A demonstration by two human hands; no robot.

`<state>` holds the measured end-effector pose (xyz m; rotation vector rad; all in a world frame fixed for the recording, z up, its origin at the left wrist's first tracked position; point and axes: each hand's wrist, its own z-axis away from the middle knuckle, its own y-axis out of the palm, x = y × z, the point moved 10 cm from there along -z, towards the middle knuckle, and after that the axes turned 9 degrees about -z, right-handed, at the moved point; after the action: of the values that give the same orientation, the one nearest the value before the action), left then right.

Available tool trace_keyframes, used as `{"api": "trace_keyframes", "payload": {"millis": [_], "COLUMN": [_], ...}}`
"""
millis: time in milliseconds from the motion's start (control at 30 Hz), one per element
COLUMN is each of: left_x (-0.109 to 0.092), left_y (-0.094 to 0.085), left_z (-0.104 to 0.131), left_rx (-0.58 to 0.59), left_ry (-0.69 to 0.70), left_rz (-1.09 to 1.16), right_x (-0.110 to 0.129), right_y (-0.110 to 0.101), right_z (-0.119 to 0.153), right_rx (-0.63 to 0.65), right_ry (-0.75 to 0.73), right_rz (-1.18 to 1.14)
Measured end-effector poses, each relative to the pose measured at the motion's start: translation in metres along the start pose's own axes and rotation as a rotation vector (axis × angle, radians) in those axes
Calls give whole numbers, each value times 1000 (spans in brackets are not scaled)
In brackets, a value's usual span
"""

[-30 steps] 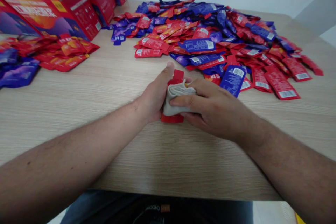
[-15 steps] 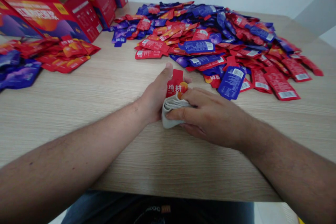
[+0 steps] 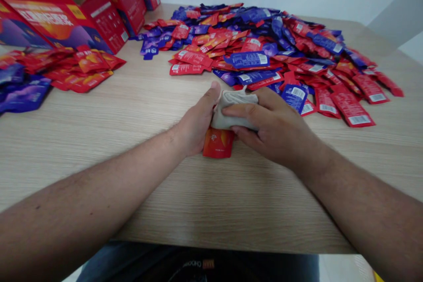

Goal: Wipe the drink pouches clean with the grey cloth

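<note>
A red-orange pouch (image 3: 218,144) lies in my left hand (image 3: 198,123), its lower end showing below a folded pale grey cloth (image 3: 228,119). The left thumb points up along the pouch's left side, and the other fingers are hidden beneath it. My right hand (image 3: 276,125) grips the cloth and presses it on the upper part of the pouch, which it covers. Beyond both hands spreads a large heap of red and blue pouches (image 3: 251,44), with a blue one (image 3: 294,97) just past my right hand.
Open red boxes (image 3: 102,17) stand at the back left. In front of them lie a pile of red pouches (image 3: 86,70) and several blue ones (image 3: 26,92). The wooden table's (image 3: 231,211) front edge is near my body; a white wall rises behind.
My right hand has moved the cloth up and away from me along the pouch. The pouch's top is now covered and its lower end shows. My left hand has hardly moved.
</note>
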<state>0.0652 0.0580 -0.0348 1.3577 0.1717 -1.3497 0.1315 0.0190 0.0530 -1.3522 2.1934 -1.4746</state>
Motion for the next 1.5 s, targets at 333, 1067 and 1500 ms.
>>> {"api": "trace_keyframes", "payload": {"millis": [333, 1067, 1500], "left_x": [3, -2, 7], "left_y": [-6, -9, -15], "left_z": [0, 1, 3], "left_rx": [-57, -54, -80], "left_ry": [-32, 17, -97], "left_rz": [-43, -97, -102], "right_x": [-9, 8, -23], "right_y": [-13, 4, -19], "right_z": [-2, -1, -4], "right_rx": [-86, 72, -104], "right_ry": [41, -14, 80], "right_rz": [15, 7, 18]}}
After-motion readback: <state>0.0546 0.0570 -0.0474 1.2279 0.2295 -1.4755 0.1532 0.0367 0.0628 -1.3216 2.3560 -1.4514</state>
